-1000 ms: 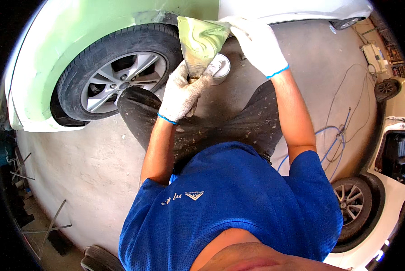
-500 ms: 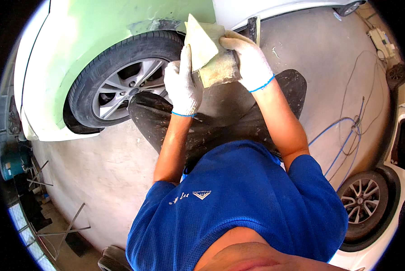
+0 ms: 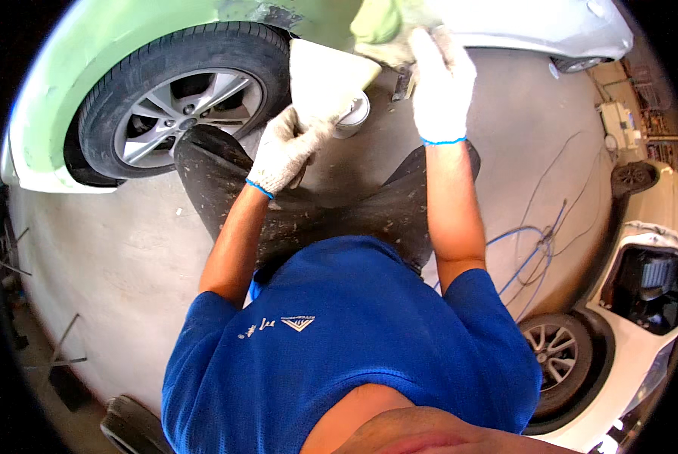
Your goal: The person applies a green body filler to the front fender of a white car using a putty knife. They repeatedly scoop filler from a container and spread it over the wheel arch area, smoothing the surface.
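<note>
Left hand (image 3: 290,147), in a knit white cotton glove w/ blue cuff, is pinching the lower corner of a flat, pale cream board (image 3: 327,76), stiff, smooth, roughly trapezoid. It's up in front of me, just right of the tire (image 3: 180,98), tilted, w/ a small round white can (image 3: 354,113) peeking out behind its lower edge.

Right hand (image 3: 441,83), same kind of glove, is stretched up, fingers closed around a lumpy pale green wad (image 3: 380,23) w/ a dark flat tool (image 3: 401,82) poking out below; it's pressed against the car body by the wheel arch.

Around that: fender (image 3: 89,45) is matte light green, the panel further right (image 3: 520,26) is glossy white-silver. Tire rubber is black and ribbed, rim silver multi-spoke. Floor (image 3: 119,250) is rough grey concrete. My dark dusty trousers (image 3: 339,212) block the floor below the hands, blue mesh shirt (image 3: 339,356) fills the bottom. Blue hose (image 3: 532,250) loops on the right, near another white car's wheel (image 3: 554,363).
</note>
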`<move>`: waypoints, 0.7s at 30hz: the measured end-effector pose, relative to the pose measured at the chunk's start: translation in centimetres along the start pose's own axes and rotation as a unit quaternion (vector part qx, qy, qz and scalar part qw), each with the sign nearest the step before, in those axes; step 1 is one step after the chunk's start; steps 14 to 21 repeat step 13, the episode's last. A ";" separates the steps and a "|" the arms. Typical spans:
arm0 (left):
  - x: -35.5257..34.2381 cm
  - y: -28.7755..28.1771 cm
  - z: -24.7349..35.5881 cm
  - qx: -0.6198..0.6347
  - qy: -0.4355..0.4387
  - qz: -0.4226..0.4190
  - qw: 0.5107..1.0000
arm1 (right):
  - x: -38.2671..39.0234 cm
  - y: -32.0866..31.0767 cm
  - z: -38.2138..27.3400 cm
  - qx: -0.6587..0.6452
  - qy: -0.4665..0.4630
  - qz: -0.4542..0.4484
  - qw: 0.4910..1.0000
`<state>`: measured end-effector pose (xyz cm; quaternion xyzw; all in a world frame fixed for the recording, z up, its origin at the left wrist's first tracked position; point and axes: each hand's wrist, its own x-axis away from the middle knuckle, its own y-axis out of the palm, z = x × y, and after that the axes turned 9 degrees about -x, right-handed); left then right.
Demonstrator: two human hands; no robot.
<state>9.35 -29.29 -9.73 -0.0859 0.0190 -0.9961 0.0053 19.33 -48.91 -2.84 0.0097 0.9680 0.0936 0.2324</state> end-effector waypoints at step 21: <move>0.2 -1.5 0.3 0.006 0.052 0.060 0.997 | 1.0 1.1 -1.5 0.329 -0.174 -0.150 0.916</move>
